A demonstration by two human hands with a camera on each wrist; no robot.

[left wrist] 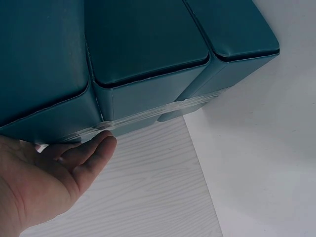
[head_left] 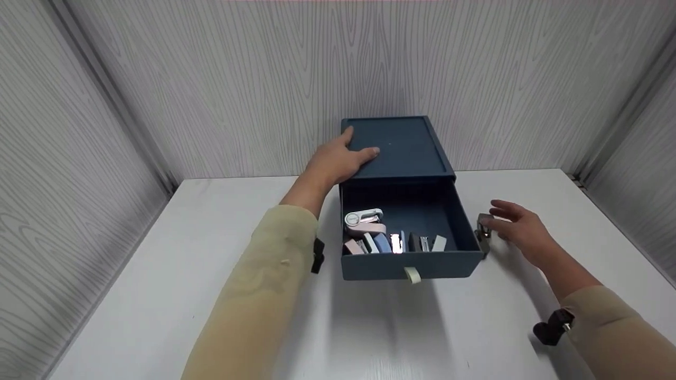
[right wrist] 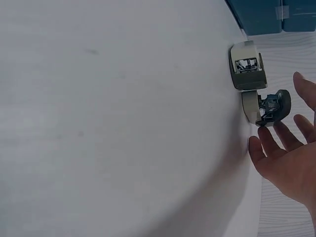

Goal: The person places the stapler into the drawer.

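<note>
A dark blue drawer box (head_left: 404,145) stands at the back of the white table (head_left: 158,295). Its drawer (head_left: 454,264) is pulled out and holds several small staplers (head_left: 364,219) in white, pink, blue and grey. My left hand (head_left: 340,158) lies flat on the box's top near its left front corner; in the left wrist view the left hand (left wrist: 54,177) touches the box (left wrist: 148,49). My right hand (head_left: 515,224) hovers with spread fingers just right of the drawer. Beside it two small grey staplers (right wrist: 247,66) (right wrist: 266,106) lie on the table; the right hand's fingertips (right wrist: 266,140) are close to the nearer one.
Wood-grain panel walls (head_left: 237,79) enclose the table on the left, back and right. A pale pull tab (head_left: 412,274) hangs from the drawer's front. Bare white tabletop (head_left: 391,332) lies in front of the drawer.
</note>
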